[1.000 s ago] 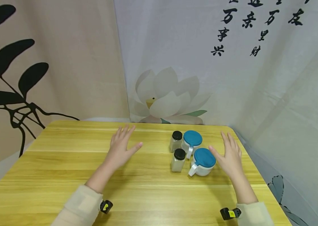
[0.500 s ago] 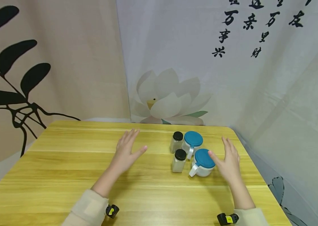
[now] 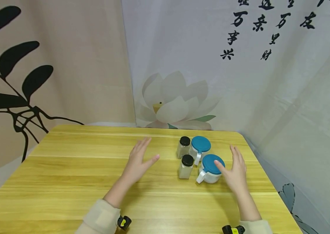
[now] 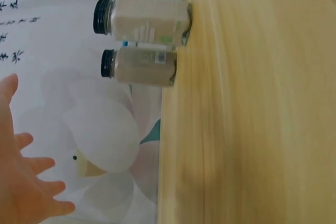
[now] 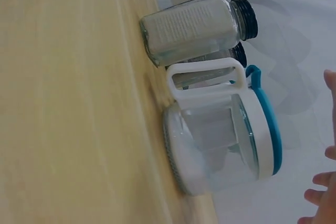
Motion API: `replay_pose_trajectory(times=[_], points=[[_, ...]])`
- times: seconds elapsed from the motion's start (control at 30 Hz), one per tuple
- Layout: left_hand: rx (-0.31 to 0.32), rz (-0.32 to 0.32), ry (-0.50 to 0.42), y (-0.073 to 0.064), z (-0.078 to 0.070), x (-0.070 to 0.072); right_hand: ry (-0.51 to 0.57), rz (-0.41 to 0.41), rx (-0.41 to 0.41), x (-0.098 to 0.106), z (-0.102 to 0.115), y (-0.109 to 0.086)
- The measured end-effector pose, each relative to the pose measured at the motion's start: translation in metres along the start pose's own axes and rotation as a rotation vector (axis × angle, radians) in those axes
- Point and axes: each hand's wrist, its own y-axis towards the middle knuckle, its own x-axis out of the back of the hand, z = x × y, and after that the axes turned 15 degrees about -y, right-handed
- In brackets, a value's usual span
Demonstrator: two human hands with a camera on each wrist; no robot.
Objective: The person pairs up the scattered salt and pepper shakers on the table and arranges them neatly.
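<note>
One front bottle (image 3: 185, 169) and one rear bottle (image 3: 183, 150) are standing on the table (image 3: 65, 182) in the head view, left of the front jar (image 3: 211, 167) and rear jar (image 3: 201, 144); the left hand (image 3: 137, 165) is hovering left of the bottles, fingers spread, gripping nothing; the right hand (image 3: 236, 174) is hovering spread and empty, thumb overlapping the front jar; left wrist view: bottles and left hand are standing apart; right wrist view: front jar and right hand are standing apart.
</note>
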Motion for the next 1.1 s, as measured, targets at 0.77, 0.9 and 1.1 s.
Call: replay_pose_trajectory(times=[0.77,0.9,1.1], points=[[0.016,-0.005,-0.147,-0.001,0.003,-0.04,0.114,0.026,-0.078,-0.02,-0.007,-0.015],[0.017,-0.001,-0.168,-0.001,0.003,-0.046,0.131,0.034,-0.091,-0.023,-0.008,-0.016],[0.058,0.006,-0.203,-0.001,0.004,-0.056,0.152,0.031,-0.089,-0.028,-0.008,-0.019]])
